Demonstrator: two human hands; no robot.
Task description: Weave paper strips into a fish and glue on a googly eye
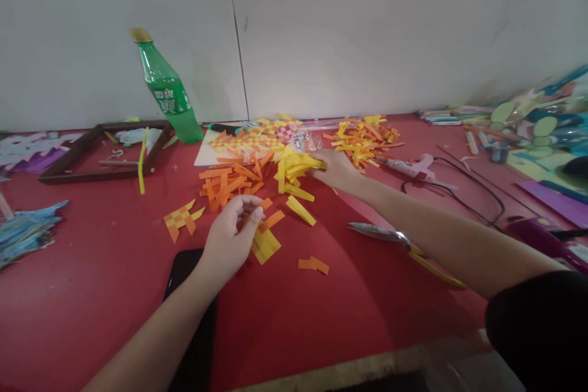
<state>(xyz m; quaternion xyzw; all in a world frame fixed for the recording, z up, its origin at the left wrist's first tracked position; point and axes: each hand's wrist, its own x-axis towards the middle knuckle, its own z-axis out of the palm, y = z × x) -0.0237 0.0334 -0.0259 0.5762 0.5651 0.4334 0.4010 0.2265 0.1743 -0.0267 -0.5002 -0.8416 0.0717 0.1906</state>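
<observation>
My left hand [232,234] is closed in a pinch on a small woven piece of orange and yellow paper strips [265,234] just above the red table [110,275]. My right hand [337,168] reaches farther out and is closed on yellow strips at the edge of a loose yellow strip pile [294,169]. A pile of orange strips [232,182] lies to the left of it. A small woven orange-yellow square [182,219] lies left of my left hand.
A green bottle [169,93] leans by the wall next to a dark wooden frame [103,152]. Scissors [395,239], a glue gun [411,166] with its black cord, a black phone [186,275] under my left forearm, more strip heaps [365,135] and craft supplies [537,128] surround the work.
</observation>
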